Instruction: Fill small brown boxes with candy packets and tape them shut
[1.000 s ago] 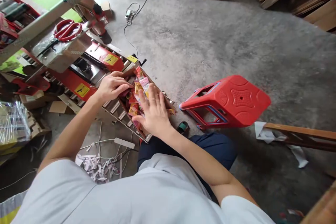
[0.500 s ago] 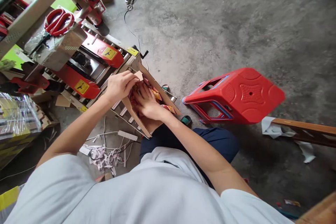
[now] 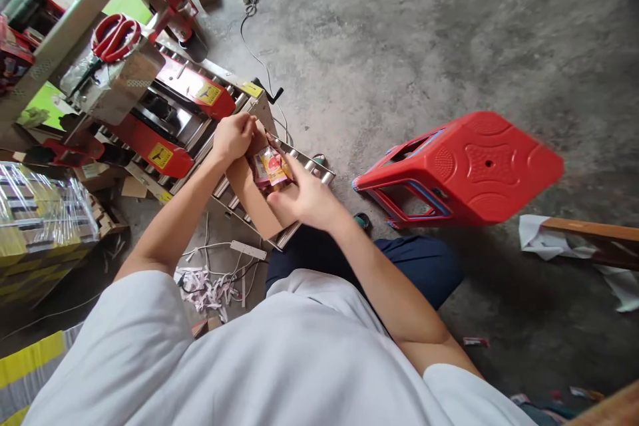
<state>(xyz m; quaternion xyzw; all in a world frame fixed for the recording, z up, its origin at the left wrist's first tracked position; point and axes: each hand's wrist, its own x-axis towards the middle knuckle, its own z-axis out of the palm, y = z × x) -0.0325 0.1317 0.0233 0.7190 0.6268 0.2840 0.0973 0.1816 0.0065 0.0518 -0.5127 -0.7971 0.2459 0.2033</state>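
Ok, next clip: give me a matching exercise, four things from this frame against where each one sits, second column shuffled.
Things:
1. red scissors
2. red plastic stool
3. snack packets
4. white power strip

Places:
A. tipped on its side on the concrete floor
B. on top of the sealing machine
C. on the floor under the roller conveyor
D. in the cardboard box between both hands

Pairs: 1-B, 2-A, 3-D, 4-C

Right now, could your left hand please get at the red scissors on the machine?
Probably not yet: the left hand is folding the box flap, and the scissors lie farther off, though nothing blocks them.
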